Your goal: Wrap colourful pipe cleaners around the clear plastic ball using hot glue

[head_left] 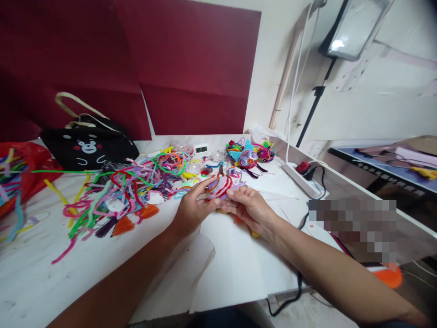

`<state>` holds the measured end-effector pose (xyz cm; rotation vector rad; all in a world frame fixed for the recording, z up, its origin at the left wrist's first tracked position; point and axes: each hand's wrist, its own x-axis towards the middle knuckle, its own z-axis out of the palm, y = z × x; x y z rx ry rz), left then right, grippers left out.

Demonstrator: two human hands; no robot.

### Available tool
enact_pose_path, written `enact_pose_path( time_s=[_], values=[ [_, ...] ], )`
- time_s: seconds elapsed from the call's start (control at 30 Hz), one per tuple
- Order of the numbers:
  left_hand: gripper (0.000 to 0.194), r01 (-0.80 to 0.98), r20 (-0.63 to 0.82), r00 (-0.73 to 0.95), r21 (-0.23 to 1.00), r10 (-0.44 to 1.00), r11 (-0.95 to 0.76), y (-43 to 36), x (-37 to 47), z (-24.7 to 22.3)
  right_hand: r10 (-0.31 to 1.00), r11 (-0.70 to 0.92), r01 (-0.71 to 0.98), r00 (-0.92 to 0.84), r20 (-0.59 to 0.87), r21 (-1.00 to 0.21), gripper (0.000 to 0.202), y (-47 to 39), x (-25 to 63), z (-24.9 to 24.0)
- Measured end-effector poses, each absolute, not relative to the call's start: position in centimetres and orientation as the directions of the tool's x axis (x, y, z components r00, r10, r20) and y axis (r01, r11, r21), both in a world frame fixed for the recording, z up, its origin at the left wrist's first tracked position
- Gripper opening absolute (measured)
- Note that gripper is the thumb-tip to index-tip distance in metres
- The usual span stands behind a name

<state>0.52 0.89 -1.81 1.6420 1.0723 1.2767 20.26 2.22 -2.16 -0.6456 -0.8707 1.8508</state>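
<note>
Between my two hands is a small rounded piece [219, 186] wound with red, pink, orange and purple fuzzy stems, held above the white table [235, 269]. My left hand [195, 203] grips its left side, fingers behind and thumb at the lower front. On the right side my right hand [251, 206] pinches it, with a short purple stem end [238, 185] sticking out by the thumb. Just behind the piece lie pliers [220, 169], only partly visible. The far side of the piece is hidden.
A tangled heap of coloured stems [136, 182] covers the table's left, beside a black bag [88, 146]. Finished colourful ornaments [247, 157] and a small clock [201, 149] stand at the back. A power strip [302, 180] lies right, by a raised edge.
</note>
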Motion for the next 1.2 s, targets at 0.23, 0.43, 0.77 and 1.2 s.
enact_pose_path(
  time_s=[0.23,0.43,0.77,1.2],
  values=[
    [0.083,0.143,0.301,0.185,0.933,0.935,-0.329,0.8,0.4,-1.2,0.914,-0.313,-0.557,-0.396,-0.086,-0.769,0.038,2.2,20.4,-1.7],
    [0.077,0.053,0.278,0.243,0.953,0.929,-0.299,0.8,-0.3,-0.8,0.92,-0.321,-0.56,-0.375,-0.112,-0.764,0.029,2.7,20.8,-1.7],
    [0.09,-0.019,0.245,0.25,0.969,0.937,-0.248,1.4,-0.3,-1.1,0.911,-0.343,-0.595,-0.399,-0.103,-0.727,0.033,2.7,21.0,-1.4],
    [0.079,-0.136,0.277,0.263,0.959,0.924,-0.249,2.0,-0.2,-2.1,0.899,-0.362,-0.616,-0.428,-0.089,-0.7,0.036,2.3,20.6,-1.4]
  ],
)
